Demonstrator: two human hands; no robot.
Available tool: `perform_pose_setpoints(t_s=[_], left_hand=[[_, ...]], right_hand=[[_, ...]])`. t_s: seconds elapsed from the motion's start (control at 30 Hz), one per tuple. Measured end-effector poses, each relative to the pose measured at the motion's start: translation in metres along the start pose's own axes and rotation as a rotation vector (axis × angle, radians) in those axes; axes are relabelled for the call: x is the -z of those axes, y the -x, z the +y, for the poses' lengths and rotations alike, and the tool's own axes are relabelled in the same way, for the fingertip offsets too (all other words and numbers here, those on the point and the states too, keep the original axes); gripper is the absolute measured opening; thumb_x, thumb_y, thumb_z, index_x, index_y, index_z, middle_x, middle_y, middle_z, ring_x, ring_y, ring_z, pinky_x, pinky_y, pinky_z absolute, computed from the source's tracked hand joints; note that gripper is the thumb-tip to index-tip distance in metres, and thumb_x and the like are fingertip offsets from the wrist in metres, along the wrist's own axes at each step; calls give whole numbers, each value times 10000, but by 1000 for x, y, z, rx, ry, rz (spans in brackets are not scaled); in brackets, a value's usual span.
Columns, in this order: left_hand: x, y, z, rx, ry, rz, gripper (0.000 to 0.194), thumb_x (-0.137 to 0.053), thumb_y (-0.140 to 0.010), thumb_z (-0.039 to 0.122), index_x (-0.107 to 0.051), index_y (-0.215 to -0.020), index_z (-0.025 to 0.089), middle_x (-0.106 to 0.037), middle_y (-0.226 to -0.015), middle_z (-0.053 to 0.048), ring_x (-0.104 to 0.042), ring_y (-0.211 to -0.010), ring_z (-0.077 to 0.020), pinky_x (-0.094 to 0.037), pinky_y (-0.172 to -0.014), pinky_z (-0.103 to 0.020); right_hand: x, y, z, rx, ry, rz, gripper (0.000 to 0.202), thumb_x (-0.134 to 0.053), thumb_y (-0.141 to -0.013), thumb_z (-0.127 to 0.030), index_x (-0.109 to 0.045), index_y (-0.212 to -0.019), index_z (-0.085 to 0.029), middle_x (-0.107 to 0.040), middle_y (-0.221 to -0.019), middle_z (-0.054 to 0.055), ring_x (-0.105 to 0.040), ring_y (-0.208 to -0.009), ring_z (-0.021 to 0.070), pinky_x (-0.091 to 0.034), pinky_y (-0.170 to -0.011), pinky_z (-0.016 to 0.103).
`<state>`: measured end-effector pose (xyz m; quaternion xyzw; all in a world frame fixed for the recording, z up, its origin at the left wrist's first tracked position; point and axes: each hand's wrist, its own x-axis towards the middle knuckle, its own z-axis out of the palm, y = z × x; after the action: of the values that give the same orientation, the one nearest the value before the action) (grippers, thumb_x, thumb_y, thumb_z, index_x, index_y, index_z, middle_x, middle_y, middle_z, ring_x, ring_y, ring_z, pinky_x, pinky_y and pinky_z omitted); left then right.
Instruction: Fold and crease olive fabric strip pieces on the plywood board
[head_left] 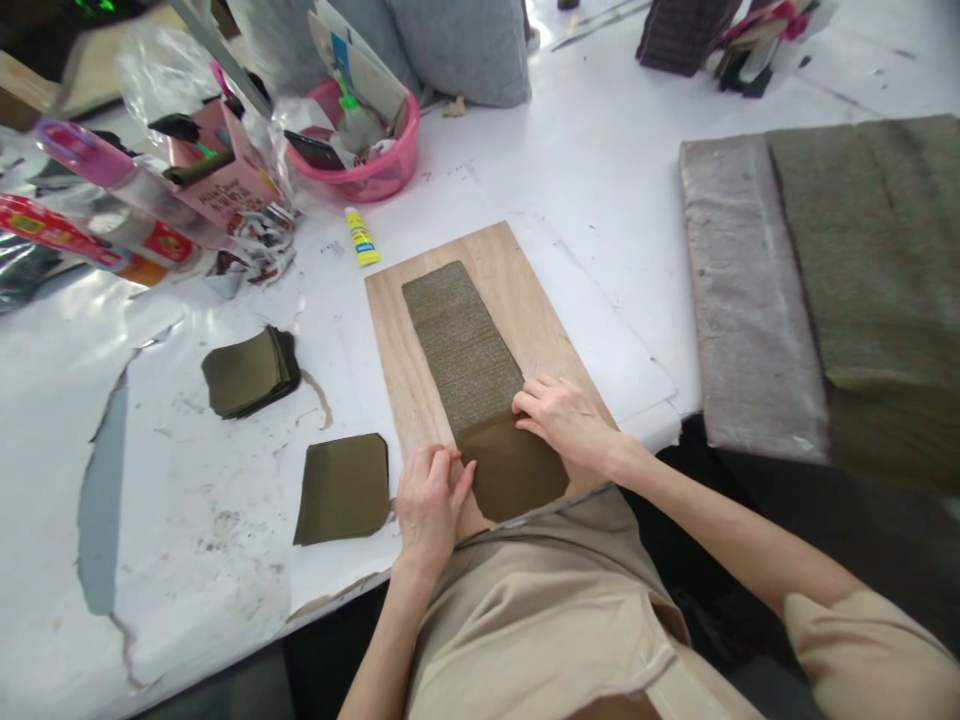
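A long strip of textured grey-green fabric [469, 350] lies on a thin wooden board [517, 265]. At its near end lies a smooth olive piece with rounded corners [517, 470], its far edge meeting the strip. My left hand [431, 500] is at the left end of that edge, fingers curled and thumb on the olive piece. At the right end, my right hand [562, 420] has its fingers bent and closed on the same edge. The fingertips partly hide what they grip. Left of the board lie a small olive stack [343, 490] and another stack [251, 372].
A yellow glue tube [362, 238] lies beyond the board, near a pink basket [367, 180] of small items. Bottles [142, 190] and wrappers crowd the far left. Folded green fabric [877, 260] lies at the right, and grey cushions [465, 50] stand behind.
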<state>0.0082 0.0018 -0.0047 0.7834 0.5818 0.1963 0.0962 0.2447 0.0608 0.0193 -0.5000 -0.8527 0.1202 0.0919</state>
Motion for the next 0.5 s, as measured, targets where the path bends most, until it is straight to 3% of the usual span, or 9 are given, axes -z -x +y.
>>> perform_pose_setpoints(t_s=[0.2, 0.37, 0.5], left_hand=[[0, -1, -1, -10, 22, -1, 107, -588, -919, 300, -566, -941, 197, -591, -929, -47, -568, -903, -227, -463, -802, -342], [4, -4, 2, -46, 10, 51, 141, -615, -903, 293, -595, -993, 186, -587, -991, -74, -567, -948, -238, -474, -829, -361], [7, -19, 15, -179, -34, 90, 268, -610, -911, 289, -603, -1157, 185, -597, -1112, -110, -535, -1070, -267, -442, -930, -412]], right_hand=[[5, -10, 4, 3, -90, -101, 151, -729, -822, -237, -587, -831, -186, -621, -871, 15, -537, -838, 170, -354, -726, 277], [15, -2, -8, 48, 3, -48, 75, -661, -848, -161, -588, -828, -171, -621, -905, 52, -515, -875, 191, -335, -745, 300], [16, 10, -10, 144, -130, 2, 63, -632, -867, -162, -593, -822, -180, -636, -864, 31, -526, -856, 178, -348, -771, 296]])
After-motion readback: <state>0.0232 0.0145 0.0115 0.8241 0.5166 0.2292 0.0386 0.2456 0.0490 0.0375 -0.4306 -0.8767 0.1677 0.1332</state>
